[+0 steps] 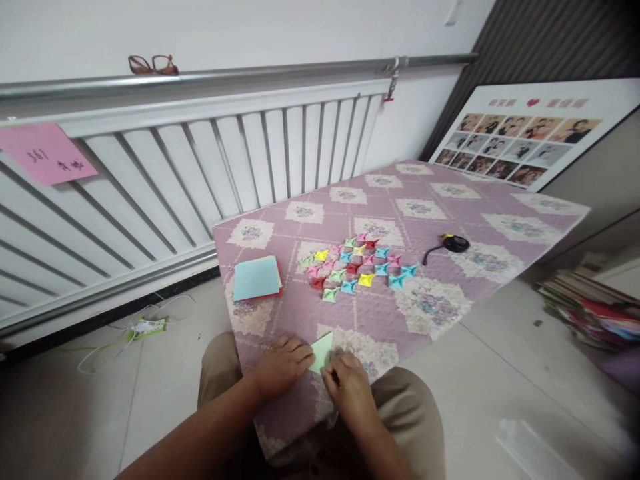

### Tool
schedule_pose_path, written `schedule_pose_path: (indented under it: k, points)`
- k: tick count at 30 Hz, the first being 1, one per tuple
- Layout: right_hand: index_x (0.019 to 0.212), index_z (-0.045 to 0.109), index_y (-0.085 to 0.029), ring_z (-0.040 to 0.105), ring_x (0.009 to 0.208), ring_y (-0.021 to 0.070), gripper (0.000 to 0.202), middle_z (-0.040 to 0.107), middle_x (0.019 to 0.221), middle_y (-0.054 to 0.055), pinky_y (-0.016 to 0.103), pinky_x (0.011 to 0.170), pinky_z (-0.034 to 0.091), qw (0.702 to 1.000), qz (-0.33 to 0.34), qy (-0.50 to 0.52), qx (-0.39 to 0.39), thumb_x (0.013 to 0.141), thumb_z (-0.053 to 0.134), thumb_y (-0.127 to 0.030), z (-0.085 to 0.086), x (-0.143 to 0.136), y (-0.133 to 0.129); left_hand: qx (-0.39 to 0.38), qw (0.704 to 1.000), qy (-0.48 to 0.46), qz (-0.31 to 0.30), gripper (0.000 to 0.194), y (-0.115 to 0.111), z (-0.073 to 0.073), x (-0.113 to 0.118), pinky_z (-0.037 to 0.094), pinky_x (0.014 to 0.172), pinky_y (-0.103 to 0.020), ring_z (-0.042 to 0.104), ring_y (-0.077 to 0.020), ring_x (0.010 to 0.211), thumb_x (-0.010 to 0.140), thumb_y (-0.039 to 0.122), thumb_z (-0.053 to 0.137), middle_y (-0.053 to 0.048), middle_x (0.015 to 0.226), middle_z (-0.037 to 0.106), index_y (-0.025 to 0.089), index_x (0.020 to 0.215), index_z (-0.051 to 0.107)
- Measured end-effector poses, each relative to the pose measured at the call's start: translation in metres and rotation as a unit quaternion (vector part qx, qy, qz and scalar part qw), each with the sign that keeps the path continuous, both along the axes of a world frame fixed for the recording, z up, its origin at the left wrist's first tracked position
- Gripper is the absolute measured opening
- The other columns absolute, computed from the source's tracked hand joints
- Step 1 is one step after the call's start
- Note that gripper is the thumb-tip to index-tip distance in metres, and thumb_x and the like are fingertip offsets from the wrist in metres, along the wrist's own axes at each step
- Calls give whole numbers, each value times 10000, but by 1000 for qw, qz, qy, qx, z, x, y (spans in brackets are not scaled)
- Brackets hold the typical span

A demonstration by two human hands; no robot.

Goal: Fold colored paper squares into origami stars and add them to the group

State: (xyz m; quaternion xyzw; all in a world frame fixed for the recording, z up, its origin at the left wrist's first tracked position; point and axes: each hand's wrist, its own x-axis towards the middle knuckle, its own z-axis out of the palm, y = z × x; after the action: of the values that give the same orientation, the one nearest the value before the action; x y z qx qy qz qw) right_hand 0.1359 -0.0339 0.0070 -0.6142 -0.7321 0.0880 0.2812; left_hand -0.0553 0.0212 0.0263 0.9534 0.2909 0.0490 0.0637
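Note:
A folded light green paper (321, 353) lies near the front edge of the table. On its left side my left hand (284, 365) rests palm down, fingers close together on the paper's edge. My right hand (350, 387) is curled at the paper's lower right, thumb and fingertips pinching its edge. Beyond the hands, several small folded paper pieces (353, 268) in red, pink, yellow, blue and green stand in uneven rows. A stack of square paper sheets (257, 279), light blue on top, sits to the left.
The table's patterned purple cloth (310, 233) carries a black and yellow object with a strap (455, 243) at the right. Behind are a white radiator (240, 153) and a photo board (530, 133). A power strip (149, 327) lies on the floor.

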Motion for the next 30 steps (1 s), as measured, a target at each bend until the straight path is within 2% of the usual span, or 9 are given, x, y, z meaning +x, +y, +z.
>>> schedule_pose_path:
  k: [7, 10, 13, 16, 23, 30]
  points:
    - [907, 594, -222, 554, 821, 171, 204, 614, 856, 30, 303, 767, 437, 996, 70, 45, 17, 865, 434, -103, -5, 18, -10, 10, 1000, 12, -16, 281, 0, 4, -2, 298, 878, -357, 473, -215, 1062, 945, 247, 475, -40, 1203, 560, 282, 1222, 506]
    - [1064, 607, -244, 552, 890, 187, 296, 620, 966, 48, 333, 809, 431, 994, 105, 19, 14, 862, 450, -96, -4, 16, -14, 15, 1000, 19, -20, 288, -1, 6, -2, 296, 877, -353, 471, -215, 1065, 947, 243, 468, -42, 1201, 558, 291, 1229, 502]
    - [1142, 601, -276, 546, 880, 202, 353, 619, 980, 49, 350, 782, 428, 994, 105, -38, -9, 844, 515, -107, -3, 12, -19, 20, 999, 29, -25, 286, 0, 5, -2, 294, 880, -346, 465, -209, 1074, 951, 253, 462, -40, 1197, 557, 301, 1230, 499]
    - [1171, 593, -269, 546, 898, 210, 380, 624, 1003, 54, 362, 795, 429, 992, 104, -76, 9, 826, 561, -114, -7, 11, -23, 34, 998, 29, -36, 276, 2, 3, -3, 298, 864, -347, 465, -203, 1057, 958, 269, 454, -38, 1193, 557, 286, 1229, 497]
    - [1164, 598, -230, 518, 1079, 237, 339, 627, 1134, 62, 400, 940, 400, 984, 114, -118, 71, 845, 546, -130, -21, 15, -28, 62, 996, 19, -56, 251, 6, -2, -5, 306, 868, -356, 463, -199, 1047, 956, 294, 462, -33, 1159, 557, 275, 1201, 516]
    - [1124, 616, -209, 537, 1077, 225, 284, 646, 1113, 54, 394, 952, 419, 984, 112, -119, 77, 866, 515, -147, -22, 16, -28, 71, 995, 16, -68, 262, 5, -3, -10, 300, 890, -369, 457, -201, 1074, 964, 292, 442, -34, 1248, 523, 332, 1211, 519]
